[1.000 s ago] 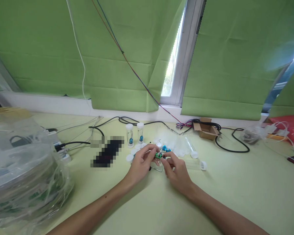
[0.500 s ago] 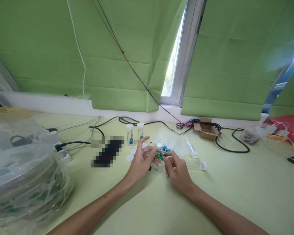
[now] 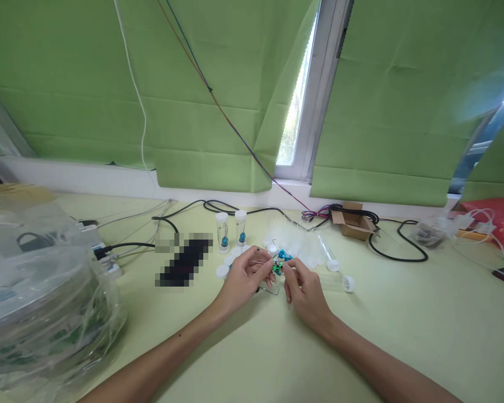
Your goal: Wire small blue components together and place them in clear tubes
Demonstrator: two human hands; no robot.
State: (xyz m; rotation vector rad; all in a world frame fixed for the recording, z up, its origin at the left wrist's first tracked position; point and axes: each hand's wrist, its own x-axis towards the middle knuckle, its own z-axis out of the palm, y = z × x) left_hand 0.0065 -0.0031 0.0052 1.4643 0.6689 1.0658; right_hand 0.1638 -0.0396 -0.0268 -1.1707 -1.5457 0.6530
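Between both hands is a small shiny green metal part [image 3: 277, 268] with dark bits on it; its exact kind is too small to make out. My left hand [image 3: 247, 275] pinches it from the left, thumb against fingers. From the other side, my right hand [image 3: 306, 286] has its fingertips closed at the part's right end. Just beyond lie small blue metal parts [image 3: 284, 255]. Under the hands shows a bent metal rod [image 3: 271, 291], partly hidden. Two clear capped tubes [image 3: 222, 230] stand behind my left hand, each with a blue piece inside.
Clear tubes with white caps [image 3: 348, 284] and plastic sleeves [image 3: 306, 249] lie beyond and right of the hands. An open cardboard box [image 3: 353, 223] sits among black cables [image 3: 420, 259] at the back. A large plastic-wrapped bundle [image 3: 46, 313] fills the left side.
My left index finger, raised before, has come down and curled toward the green part. The green part has shifted slightly right and turned between the fingers.
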